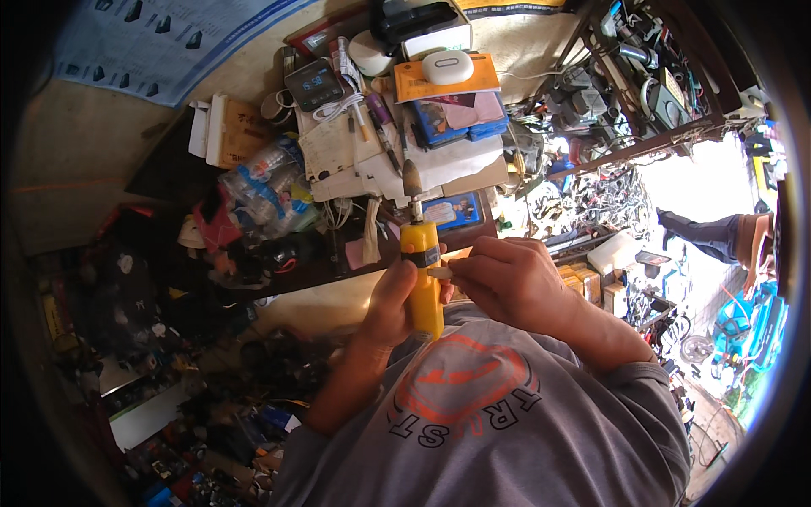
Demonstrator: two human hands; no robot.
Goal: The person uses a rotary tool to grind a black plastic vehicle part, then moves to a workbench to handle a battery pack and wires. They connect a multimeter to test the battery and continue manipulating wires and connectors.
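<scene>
My left hand (393,298) is closed around the yellow body of a handheld rotary grinder (423,285), held upright before my chest. A pointed cone bit (412,180) sits in its metal collet at the far end, and dark tape wraps the body below an orange button. My right hand (513,275) comes from the right and pinches a small pale piece (438,272) between thumb and fingers, against the side of the yellow body. What this piece is cannot be told.
Beyond the tool, a cluttered desk holds cardboard (472,180), pens, a digital display (315,82), blue boxes (437,120) and a white case (447,67). Plastic bags (272,184) lie left. Shelves of tools and cables stand right, with another person's leg (703,237) near the bright doorway.
</scene>
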